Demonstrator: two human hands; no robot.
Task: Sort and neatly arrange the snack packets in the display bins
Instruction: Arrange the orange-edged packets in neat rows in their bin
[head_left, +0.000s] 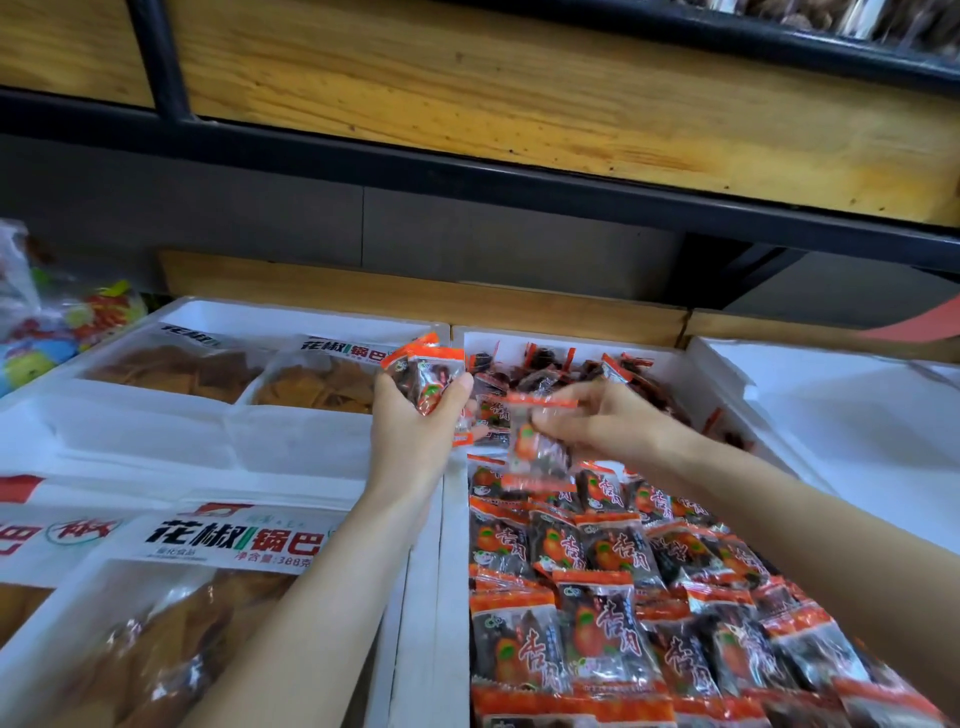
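My left hand (415, 421) grips a small stack of orange-edged snack packets (428, 371) upright above the divider between two white foam bins. My right hand (597, 421) pinches one more packet (535, 447) of the same kind by its upper part; it hangs blurred over the middle bin (457, 519). That bin holds neat overlapping rows of the same packets (602, 613) in its near half. A loose jumble of packets (550, 369) lies at its far end.
The left bins hold large clear bags of fried crackers (234, 540), with more (317, 379) at the back. A white foam bin (852, 415) stands at the right. A wooden shelf with a black metal frame (519, 176) overhangs the bins. Colourful bags (62, 322) sit far left.
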